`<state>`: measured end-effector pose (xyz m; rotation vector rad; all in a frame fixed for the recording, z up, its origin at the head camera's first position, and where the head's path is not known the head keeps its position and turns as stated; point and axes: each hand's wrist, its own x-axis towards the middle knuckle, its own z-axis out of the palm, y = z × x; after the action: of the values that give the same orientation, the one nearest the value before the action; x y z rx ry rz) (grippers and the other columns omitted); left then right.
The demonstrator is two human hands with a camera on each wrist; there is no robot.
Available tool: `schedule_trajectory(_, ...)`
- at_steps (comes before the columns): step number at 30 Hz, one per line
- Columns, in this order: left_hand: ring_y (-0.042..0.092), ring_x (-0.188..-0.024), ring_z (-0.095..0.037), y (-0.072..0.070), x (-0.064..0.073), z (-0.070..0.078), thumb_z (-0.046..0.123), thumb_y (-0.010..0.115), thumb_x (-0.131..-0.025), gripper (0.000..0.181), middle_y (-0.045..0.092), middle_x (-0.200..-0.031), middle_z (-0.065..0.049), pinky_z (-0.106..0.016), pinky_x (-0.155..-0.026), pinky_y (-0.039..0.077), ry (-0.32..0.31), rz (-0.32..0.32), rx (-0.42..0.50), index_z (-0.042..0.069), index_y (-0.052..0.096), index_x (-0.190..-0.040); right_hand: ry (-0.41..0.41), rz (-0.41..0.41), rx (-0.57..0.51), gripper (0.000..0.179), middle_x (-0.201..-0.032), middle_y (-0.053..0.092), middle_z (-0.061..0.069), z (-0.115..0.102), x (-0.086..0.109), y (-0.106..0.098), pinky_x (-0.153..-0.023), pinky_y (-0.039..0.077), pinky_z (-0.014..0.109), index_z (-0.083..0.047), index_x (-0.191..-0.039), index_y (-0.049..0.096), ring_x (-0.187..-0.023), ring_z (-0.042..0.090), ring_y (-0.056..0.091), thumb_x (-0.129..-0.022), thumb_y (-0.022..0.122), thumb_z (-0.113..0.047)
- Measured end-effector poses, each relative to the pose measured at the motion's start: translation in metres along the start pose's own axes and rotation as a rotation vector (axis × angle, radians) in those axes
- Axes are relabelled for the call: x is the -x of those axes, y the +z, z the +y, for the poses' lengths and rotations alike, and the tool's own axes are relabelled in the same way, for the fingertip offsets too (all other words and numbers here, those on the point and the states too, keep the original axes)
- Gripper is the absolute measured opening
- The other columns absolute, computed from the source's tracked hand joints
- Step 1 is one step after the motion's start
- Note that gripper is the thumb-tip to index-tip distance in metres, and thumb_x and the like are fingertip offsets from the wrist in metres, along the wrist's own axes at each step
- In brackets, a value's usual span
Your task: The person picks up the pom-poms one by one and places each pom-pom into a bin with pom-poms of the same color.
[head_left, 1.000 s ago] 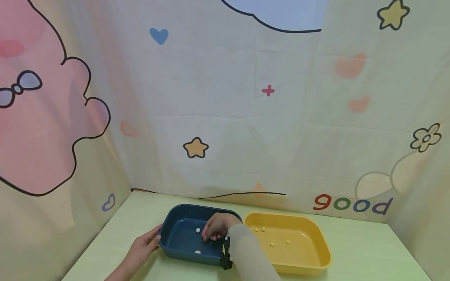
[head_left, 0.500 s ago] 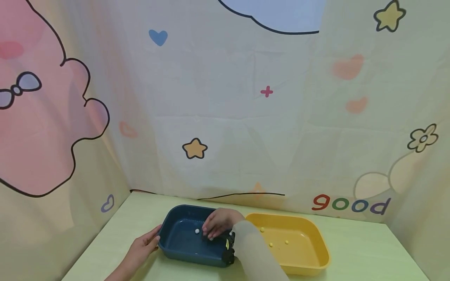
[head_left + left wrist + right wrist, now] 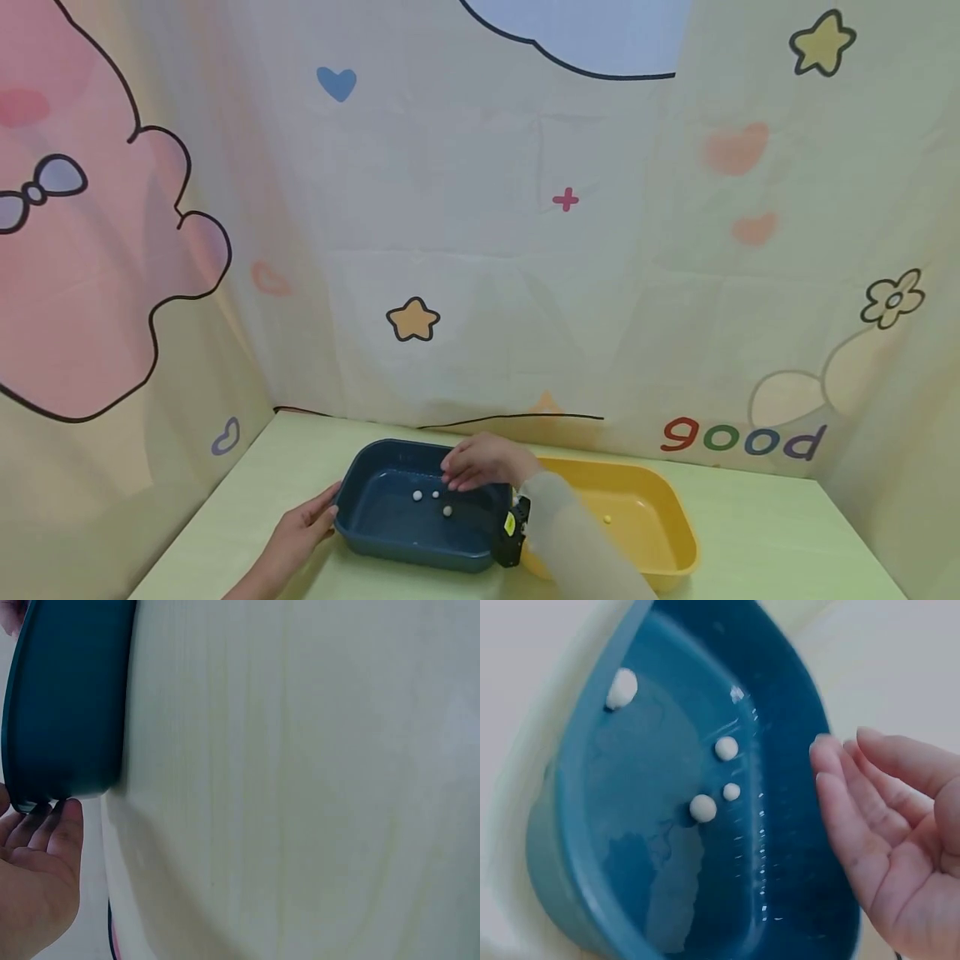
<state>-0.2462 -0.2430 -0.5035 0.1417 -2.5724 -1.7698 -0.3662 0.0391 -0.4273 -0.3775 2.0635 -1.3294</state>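
A dark blue tray [image 3: 390,533] stands on the table with small white balls on its floor. In the right wrist view, a larger white ball [image 3: 703,808] lies close to a smaller white ball [image 3: 731,791], with others nearby. My left hand [image 3: 298,533] grips the tray's left end, its fingers [image 3: 67,825] at the rim. Above the tray's right part hovers my right hand [image 3: 487,462], fingers loosely extended and nothing held, as its palm [image 3: 907,877] shows. Right of it stands a yellow tray [image 3: 663,575], partly hidden by my right sleeve.
A small yellow ball [image 3: 607,519] shows in the yellow tray. The pale green table [image 3: 780,533] extends to the right. A printed cloth [image 3: 487,275] hangs behind and at the sides. A black wrist camera [image 3: 512,533] sits near the blue tray's right edge.
My right hand has lifted up and rightward from the blue tray's floor, its fingers loosening. White balls now show together where it was. My left hand keeps its place on the rim.
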Motion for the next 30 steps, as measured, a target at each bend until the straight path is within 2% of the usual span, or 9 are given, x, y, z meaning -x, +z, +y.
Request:
schedule_trajectory(3, 0.053, -0.138, -0.045, 0.001, -0.001, -0.001, 0.009, 0.048, -0.108, 0.047, 0.043, -0.153, -0.03, -0.04, -0.095, 0.063, -0.001, 0.003, -0.003, -0.007, 0.041, -0.151, -0.012, 0.044, -0.025, 0.029, -0.095, 0.073, 0.008, -0.002, 0.009, -0.001, -0.078, 0.063, 0.025, 0.011, -0.123, 0.063, -0.075, 0.01, 0.066, -0.101, 0.057, -0.006)
schedule_trajectory(8, 0.053, -0.138, -0.045, 0.0, -0.002, -0.001, 0.009, 0.048, -0.108, 0.047, 0.043, -0.153, -0.03, -0.039, -0.094, 0.063, -0.002, 0.009, -0.011, -0.007, 0.041, -0.151, -0.066, 0.071, -0.103, 0.027, -0.091, 0.069, 0.005, 0.0, 0.028, -0.003, -0.076, 0.063, 0.023, 0.009, -0.121, 0.063, -0.076, 0.01, 0.065, -0.105, 0.052, -0.011)
schedule_trajectory(19, 0.053, -0.138, -0.045, -0.003, -0.005, -0.002, 0.008, 0.049, -0.107, 0.047, 0.044, -0.153, -0.029, -0.038, -0.094, 0.063, 0.002, 0.013, -0.022, -0.007, 0.041, -0.151, -0.167, 0.106, -0.295, 0.02, -0.088, 0.065, -0.001, 0.016, 0.087, -0.003, -0.075, 0.061, 0.017, -0.001, -0.112, 0.062, -0.076, 0.007, 0.063, -0.107, 0.052, -0.018)
schedule_trajectory(22, 0.051, -0.138, -0.046, -0.004, -0.005, -0.002, 0.008, 0.048, -0.108, 0.047, 0.042, -0.153, -0.03, -0.039, -0.094, 0.063, 0.005, 0.006, -0.036, -0.007, 0.04, -0.151, -0.198, 0.156, -0.294, 0.017, -0.088, 0.064, -0.002, 0.026, 0.102, -0.001, -0.075, 0.061, 0.019, -0.004, -0.108, 0.061, -0.077, 0.009, 0.062, -0.106, 0.054, -0.019)
schedule_trajectory(25, 0.052, -0.138, -0.045, -0.005, -0.004, -0.001, 0.009, 0.048, -0.108, 0.047, 0.043, -0.153, -0.03, -0.038, -0.094, 0.063, 0.0, 0.006, -0.059, -0.007, 0.04, -0.152, -0.217, 0.203, -0.278, 0.02, -0.09, 0.063, -0.002, 0.037, 0.116, 0.002, -0.075, 0.06, 0.021, -0.001, -0.109, 0.061, -0.078, 0.01, 0.061, -0.106, 0.055, -0.02)
schedule_trajectory(30, 0.056, -0.135, -0.043, -0.006, -0.003, -0.003, 0.011, 0.049, -0.108, 0.048, 0.047, -0.151, -0.03, -0.036, -0.091, 0.063, -0.002, 0.016, -0.088, -0.006, 0.041, -0.152, -0.192, 0.244, -0.262, 0.028, -0.091, 0.063, -0.002, 0.059, 0.139, 0.002, -0.074, 0.059, 0.022, 0.006, -0.113, 0.059, -0.08, 0.011, 0.06, -0.106, 0.054, -0.021)
